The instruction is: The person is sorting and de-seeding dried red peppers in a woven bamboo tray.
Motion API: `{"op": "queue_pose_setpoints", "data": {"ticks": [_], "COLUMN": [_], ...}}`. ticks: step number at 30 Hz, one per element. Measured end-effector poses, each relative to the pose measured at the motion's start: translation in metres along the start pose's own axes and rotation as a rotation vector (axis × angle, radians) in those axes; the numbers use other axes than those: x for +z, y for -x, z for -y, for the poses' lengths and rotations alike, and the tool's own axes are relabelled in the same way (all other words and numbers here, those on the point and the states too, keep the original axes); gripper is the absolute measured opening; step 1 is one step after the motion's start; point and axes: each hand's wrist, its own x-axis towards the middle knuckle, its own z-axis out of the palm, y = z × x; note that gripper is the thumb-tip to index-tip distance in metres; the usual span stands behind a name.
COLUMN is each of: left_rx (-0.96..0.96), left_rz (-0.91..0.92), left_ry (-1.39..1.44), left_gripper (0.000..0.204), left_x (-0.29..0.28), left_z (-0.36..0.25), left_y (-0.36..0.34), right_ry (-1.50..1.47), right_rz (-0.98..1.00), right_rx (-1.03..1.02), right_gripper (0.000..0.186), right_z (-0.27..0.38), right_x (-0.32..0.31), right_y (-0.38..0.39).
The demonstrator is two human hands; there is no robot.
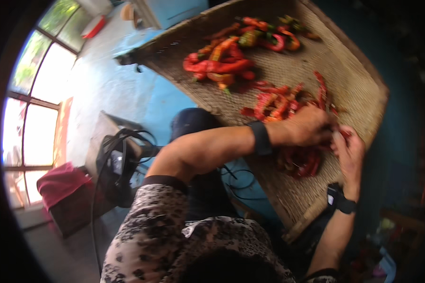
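Both my hands meet over the right part of a shallow woven tray (pixel 359 89). My left hand (pixel 304 126) is closed, its fingertips bent against the right hand's; what they grip is blurred and hidden. My right hand (pixel 352 153) pinches a red pepper (pixel 345 134), of which only a small bit shows. Just beyond my left hand lies a heap of thin or split red peppers (pixel 274 104). Under my wrists sits a darker red pepper pile (pixel 302 162). Farther off are larger red and orange peppers (pixel 222 66), with some greenish ones (pixel 250 38) beside them.
To the left, a black bag-like object with looped cables (pixel 118 165) rests by a small wooden stand. A magenta cloth (pixel 63 184) drapes over a dark box near the window (pixel 38 104). A red basin (pixel 93 27) stands far left. My knee (pixel 193 122) is beside the tray's near edge.
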Motion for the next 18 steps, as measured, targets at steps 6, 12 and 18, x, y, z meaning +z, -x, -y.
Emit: {"op": "queue_pose_setpoints", "data": {"ticks": [6, 12, 18], "left_rx": [-0.038, 0.172, 0.279], "left_rz": [0.148, 0.288, 0.311], "left_ry": [-0.193, -0.579, -0.779], "left_gripper": [0.019, 0.025, 0.015], "left_x": [-0.033, -0.038, -0.026], "left_z": [-0.018, 0.005, 0.005], "left_y": [-0.014, -0.007, -0.005], "right_ry": [0.159, 0.659, 1.272], "right_rz": [-0.381, -0.854, -0.750], "right_rx": [-0.184, -0.151, -0.006], "right_gripper": [0.020, 0.017, 0.028], "right_z": [0.019, -0.018, -0.053], "right_x": [-0.031, -0.127, -0.143], "right_y": [0.000, 0.017, 0.029]}}
